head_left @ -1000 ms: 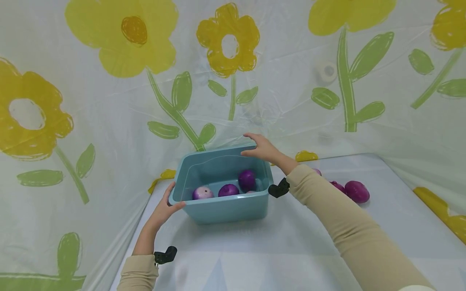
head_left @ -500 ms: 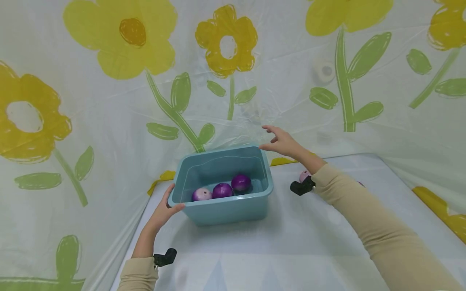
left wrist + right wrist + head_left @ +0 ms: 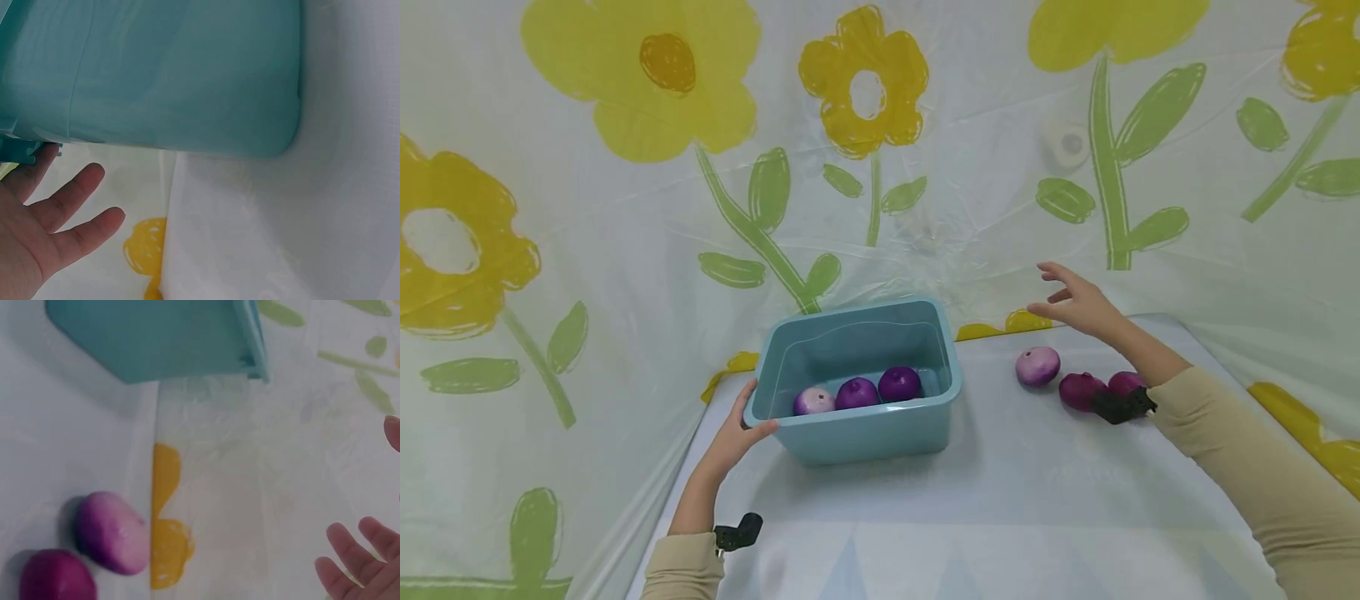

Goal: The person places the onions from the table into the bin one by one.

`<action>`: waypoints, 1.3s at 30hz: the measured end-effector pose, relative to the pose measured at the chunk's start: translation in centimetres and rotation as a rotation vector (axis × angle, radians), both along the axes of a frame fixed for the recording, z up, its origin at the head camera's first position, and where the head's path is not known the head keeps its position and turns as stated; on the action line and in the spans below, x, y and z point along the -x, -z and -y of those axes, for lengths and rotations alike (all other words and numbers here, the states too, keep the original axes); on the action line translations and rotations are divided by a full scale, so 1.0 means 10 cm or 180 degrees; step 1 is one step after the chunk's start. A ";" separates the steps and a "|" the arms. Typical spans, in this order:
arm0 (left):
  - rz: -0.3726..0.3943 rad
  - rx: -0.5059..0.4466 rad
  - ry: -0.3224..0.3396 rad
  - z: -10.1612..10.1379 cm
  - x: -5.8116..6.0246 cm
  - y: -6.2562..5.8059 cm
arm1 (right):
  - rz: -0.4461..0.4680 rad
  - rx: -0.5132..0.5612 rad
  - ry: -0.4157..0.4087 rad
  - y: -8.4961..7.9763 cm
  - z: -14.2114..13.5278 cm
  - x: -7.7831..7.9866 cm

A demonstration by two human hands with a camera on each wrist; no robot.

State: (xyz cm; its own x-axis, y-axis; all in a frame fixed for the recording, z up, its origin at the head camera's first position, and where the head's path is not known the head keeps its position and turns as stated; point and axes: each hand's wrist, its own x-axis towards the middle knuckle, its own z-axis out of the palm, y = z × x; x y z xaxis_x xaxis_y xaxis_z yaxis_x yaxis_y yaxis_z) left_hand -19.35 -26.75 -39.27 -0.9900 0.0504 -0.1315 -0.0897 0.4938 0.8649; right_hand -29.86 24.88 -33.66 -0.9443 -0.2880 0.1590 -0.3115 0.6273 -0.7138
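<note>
A teal plastic storage bin (image 3: 865,437) stands on the table, with several purple onions inside, one (image 3: 814,402) paler than the others. My left hand (image 3: 737,433) holds the bin's near left corner, thumb at the front rim; in the left wrist view one finger (image 3: 39,169) touches under the rim and two others spread free. My right hand (image 3: 1078,304) is raised right of the bin, fingers loosely bent and holding nothing. Below it lie a pale purple onion (image 3: 1037,367) and two darker onions, one (image 3: 1081,390) beside it and another (image 3: 1126,382) partly behind the wrist camera.
A white sheet with printed yellow flowers (image 3: 868,92) hangs behind the table and at its sides. The white table (image 3: 1000,500) has its back edge just beyond the bin and onions. A black wrist camera (image 3: 739,532) sits on the left forearm.
My right hand has moved right, from over the bin's right rim to above the loose onions. Onions in the bin have shifted slightly. My left hand stays at the corner.
</note>
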 end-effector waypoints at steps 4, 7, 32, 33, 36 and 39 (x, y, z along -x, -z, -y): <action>0.0003 0.0004 0.0018 -0.07 -0.07 -0.10 | 0.0008 -0.0015 0.0087 0.17 -0.17 -0.08; 0.0014 -0.0004 0.0019 -0.07 -0.07 -0.10 | 0.0087 -0.0026 0.0156 0.31 -0.28 -0.13; -0.0021 -0.0022 0.0035 -0.06 -0.08 -0.08 | 0.0647 -0.0116 0.0365 1.38 -0.59 -0.32; -0.0023 -0.0019 0.0034 -0.06 -0.08 -0.08 | 0.0658 -0.0105 0.0364 1.41 -0.58 -0.32; -0.0021 -0.0001 0.0026 -0.05 -0.07 -0.07 | 0.0718 -0.0135 0.0391 1.49 -0.57 -0.32; -0.0028 -0.0010 0.0027 -0.02 -0.04 -0.03 | 0.0693 -0.0150 0.0426 1.55 -0.55 -0.33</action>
